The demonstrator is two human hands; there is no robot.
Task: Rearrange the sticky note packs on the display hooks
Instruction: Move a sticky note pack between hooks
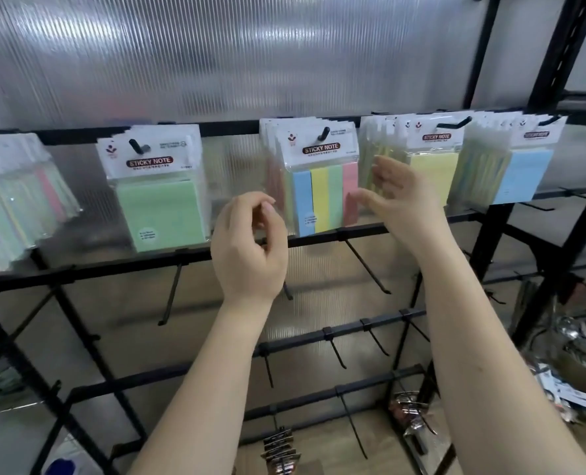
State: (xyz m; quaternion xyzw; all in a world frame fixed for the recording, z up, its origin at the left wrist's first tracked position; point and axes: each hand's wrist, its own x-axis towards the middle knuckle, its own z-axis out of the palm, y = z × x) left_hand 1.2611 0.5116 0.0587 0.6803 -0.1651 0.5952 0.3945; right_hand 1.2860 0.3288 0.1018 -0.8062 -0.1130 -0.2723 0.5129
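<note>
Up front, the left hand is held loosely curled and empty, while the right hand is spread open beside the multicolour pack. "STICKY NOTE" is printed on the packs; the green pack is hung leftward. All are carried by the black hook rack before ribbed translucent panelling.

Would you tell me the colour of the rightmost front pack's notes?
Light blue, seen best in the head view.

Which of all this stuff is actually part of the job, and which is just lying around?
Part of the job:
green pack
striped pack
yellow pack
blue pack
left hand
right hand

Lying about:
cardboard box
bare hooks
</note>
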